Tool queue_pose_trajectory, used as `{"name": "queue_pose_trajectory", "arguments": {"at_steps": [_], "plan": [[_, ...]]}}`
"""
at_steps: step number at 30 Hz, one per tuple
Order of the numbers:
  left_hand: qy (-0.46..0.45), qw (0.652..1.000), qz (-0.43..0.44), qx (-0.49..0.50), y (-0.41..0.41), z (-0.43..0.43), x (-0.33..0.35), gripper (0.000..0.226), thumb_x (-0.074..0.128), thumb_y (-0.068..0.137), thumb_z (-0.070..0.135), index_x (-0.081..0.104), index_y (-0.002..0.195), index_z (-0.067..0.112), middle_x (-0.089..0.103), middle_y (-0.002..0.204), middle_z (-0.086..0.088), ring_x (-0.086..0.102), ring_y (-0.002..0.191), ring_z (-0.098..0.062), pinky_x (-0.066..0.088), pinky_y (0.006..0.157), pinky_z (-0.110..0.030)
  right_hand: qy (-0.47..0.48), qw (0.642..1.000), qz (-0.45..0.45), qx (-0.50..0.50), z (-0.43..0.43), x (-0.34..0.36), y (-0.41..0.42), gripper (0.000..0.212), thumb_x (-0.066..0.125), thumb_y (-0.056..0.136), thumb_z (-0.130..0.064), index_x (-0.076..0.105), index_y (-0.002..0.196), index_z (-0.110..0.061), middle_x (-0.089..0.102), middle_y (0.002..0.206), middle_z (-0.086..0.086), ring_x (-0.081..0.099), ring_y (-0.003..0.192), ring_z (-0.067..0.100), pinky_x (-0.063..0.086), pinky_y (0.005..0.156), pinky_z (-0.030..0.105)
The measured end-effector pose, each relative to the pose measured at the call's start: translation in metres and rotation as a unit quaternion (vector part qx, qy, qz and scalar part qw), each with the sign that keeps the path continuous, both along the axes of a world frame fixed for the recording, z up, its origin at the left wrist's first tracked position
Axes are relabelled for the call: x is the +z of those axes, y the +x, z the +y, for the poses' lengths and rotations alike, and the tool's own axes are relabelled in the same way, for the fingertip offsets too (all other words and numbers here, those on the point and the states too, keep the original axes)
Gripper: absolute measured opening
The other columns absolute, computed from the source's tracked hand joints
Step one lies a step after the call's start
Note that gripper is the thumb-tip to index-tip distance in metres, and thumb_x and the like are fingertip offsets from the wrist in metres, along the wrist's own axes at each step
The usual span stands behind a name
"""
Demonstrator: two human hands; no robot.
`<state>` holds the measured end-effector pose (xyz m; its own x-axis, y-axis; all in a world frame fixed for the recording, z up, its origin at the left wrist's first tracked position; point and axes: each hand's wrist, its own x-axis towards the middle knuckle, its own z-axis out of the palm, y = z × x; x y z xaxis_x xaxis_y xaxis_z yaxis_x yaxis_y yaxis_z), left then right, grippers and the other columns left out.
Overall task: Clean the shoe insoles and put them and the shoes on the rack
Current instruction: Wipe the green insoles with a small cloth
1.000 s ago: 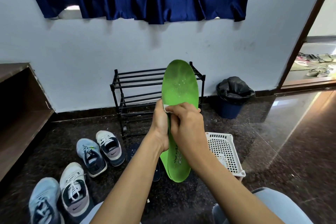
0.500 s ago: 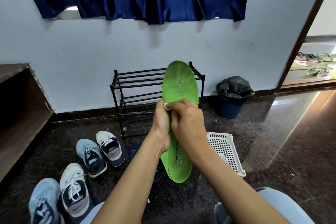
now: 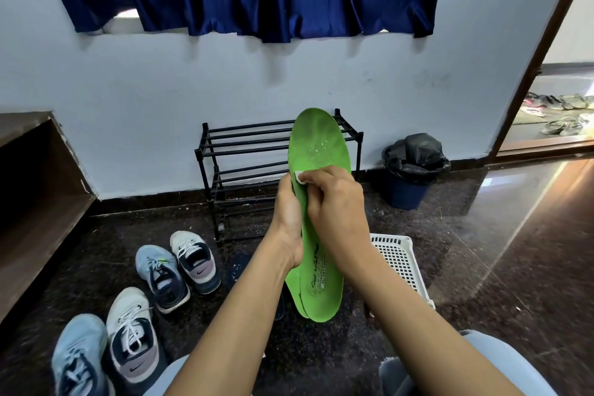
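Fingers (image 3: 324,174) on both hands stay curled round what they hold, with no change of grip since a second ago. Against the wall stands the black shoe rack (image 3: 244,151); four shoes (image 3: 160,273) sit on the floor, nearer and leftward. The left hand (image 3: 289,212) grips the green insole (image 3: 316,145) by its left edge, upright and toe up before the rack, barely shifted. The right hand (image 3: 337,212) pinches a small white wipe (image 3: 301,177) against the insole's middle — slightly nearer the toe than before.
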<state>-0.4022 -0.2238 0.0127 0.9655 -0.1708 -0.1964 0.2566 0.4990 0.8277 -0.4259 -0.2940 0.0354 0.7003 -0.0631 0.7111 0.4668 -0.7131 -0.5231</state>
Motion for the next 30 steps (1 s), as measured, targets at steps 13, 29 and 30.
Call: {"name": "queue_pose_trajectory", "arguments": {"at_steps": [13,29,30], "plan": [[-0.013,1.000,-0.001,-0.022,-0.005,-0.003,0.003,0.051,0.029,0.096,0.047,0.067,0.081,0.017,0.068,0.075,-0.006,0.064,0.074,-0.021,0.049,0.067,-0.029,-0.004,1.000,0.002,-0.013,-0.003,-0.002,0.003,0.024,0.054,0.076,-0.007,0.075,0.087,-0.007,0.067,0.079,0.008,0.062,0.076,0.027,0.045,0.070,0.027],[-0.009,1.000,0.015,-0.022,-0.009,0.000,0.010,0.065,0.027,0.094,0.048,0.070,0.057,0.017,0.067,0.065,-0.004,0.063,0.062,-0.019,0.047,0.061,-0.027,-0.013,1.000,0.011,-0.019,-0.007,-0.014,-0.006,0.024,0.054,0.075,-0.003,0.075,0.087,-0.004,0.067,0.078,0.010,0.062,0.075,0.028,0.036,0.071,0.018],[-0.015,1.000,0.015,-0.009,-0.008,0.003,0.011,0.062,0.027,0.093,0.048,0.072,0.065,0.015,0.068,0.072,-0.006,0.064,0.066,-0.021,0.048,0.062,-0.027,-0.014,1.000,0.015,-0.013,-0.005,-0.018,-0.010,0.023,0.055,0.074,-0.002,0.075,0.086,-0.004,0.067,0.077,0.010,0.062,0.074,0.028,0.035,0.070,0.017]]}}
